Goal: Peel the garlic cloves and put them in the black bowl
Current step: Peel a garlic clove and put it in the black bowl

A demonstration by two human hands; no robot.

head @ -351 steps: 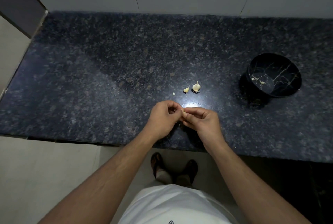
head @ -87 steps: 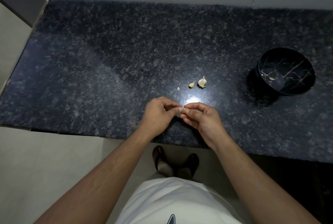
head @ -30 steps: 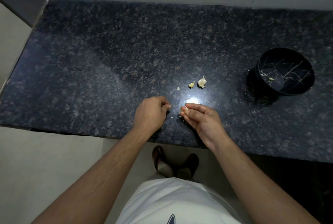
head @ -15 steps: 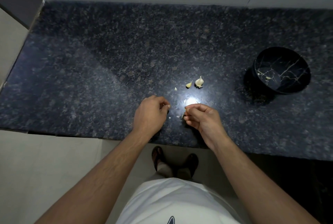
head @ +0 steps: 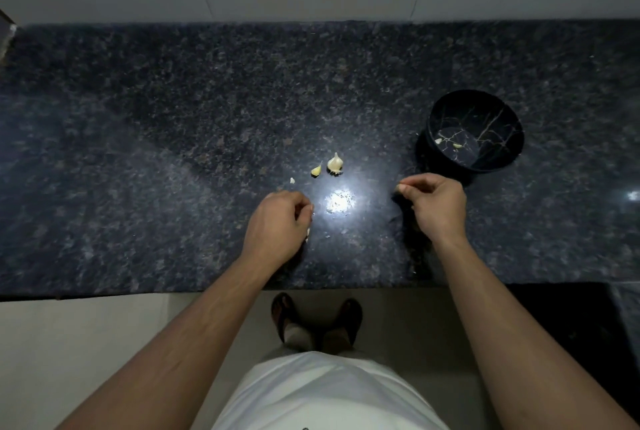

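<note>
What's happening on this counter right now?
A person is peeling garlic at a dark granite counter. The right hand pinches something small at its fingertips, probably a clove, near the black bowl, which already holds two small pieces. The left hand rests curled on the counter with bits of white skin beside it. A partial garlic bulb and a loose clove wait beyond the hands.
</note>
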